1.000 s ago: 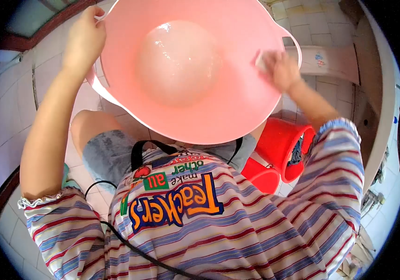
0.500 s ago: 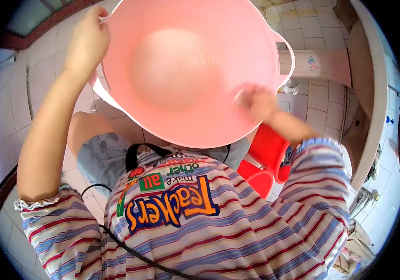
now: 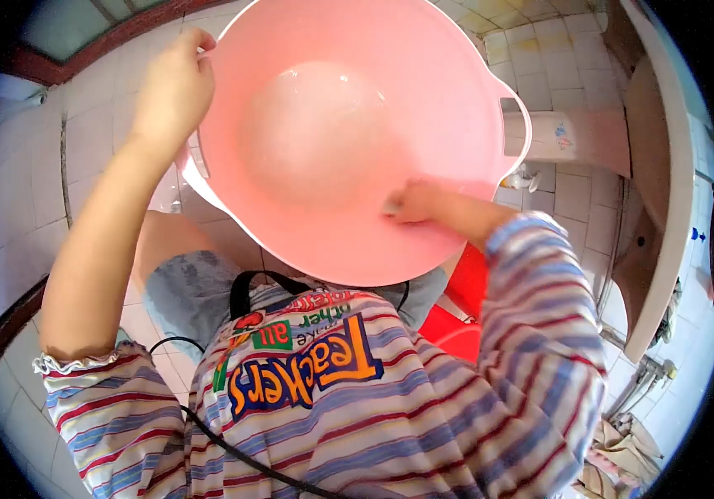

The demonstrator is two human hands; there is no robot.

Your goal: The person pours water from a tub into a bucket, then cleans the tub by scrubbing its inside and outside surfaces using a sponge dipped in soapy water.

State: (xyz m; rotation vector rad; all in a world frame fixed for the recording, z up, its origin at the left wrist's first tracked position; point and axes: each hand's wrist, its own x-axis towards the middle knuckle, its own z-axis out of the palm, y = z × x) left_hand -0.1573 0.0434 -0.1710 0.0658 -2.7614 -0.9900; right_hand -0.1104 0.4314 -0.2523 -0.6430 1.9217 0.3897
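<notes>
Right hand (image 3: 415, 202): has moved since the earlier frames, down from the wall near the right handle (image 3: 528, 133) to the wall on the wearer's side of the tub (image 3: 453, 96). Fingers curled together, apparently pinching a small pale piece (image 3: 392, 204), poorly seen against the pink. Forearm reaches in over the rim.

Left hand (image 3: 176, 87): same hold as before, fingers closed on the tub's left rim, by the upper end of the left handle (image 3: 196, 162).

Tub: pink, wide, open side up, in front of the wearer's body and partly over the bare legs. It sits a little lower in view than a half second ago. Cloudy liquid (image 3: 311, 133) in the bottom, glints on its surface. What bears the tub is hidden beneath it.

Surface and room: pale tiled floor (image 3: 572, 198) all round. Red buckets (image 3: 454, 333) beside the legs, on the wearer's right, more covered by the striped sleeve (image 3: 532, 274) than before. Past the right handle, a pale fixture (image 3: 562, 137) with a small floral print. Metal tap (image 3: 652, 374) at lower right, crumpled bags (image 3: 623, 449) below it. Dark-framed door (image 3: 95, 37) at upper left.
</notes>
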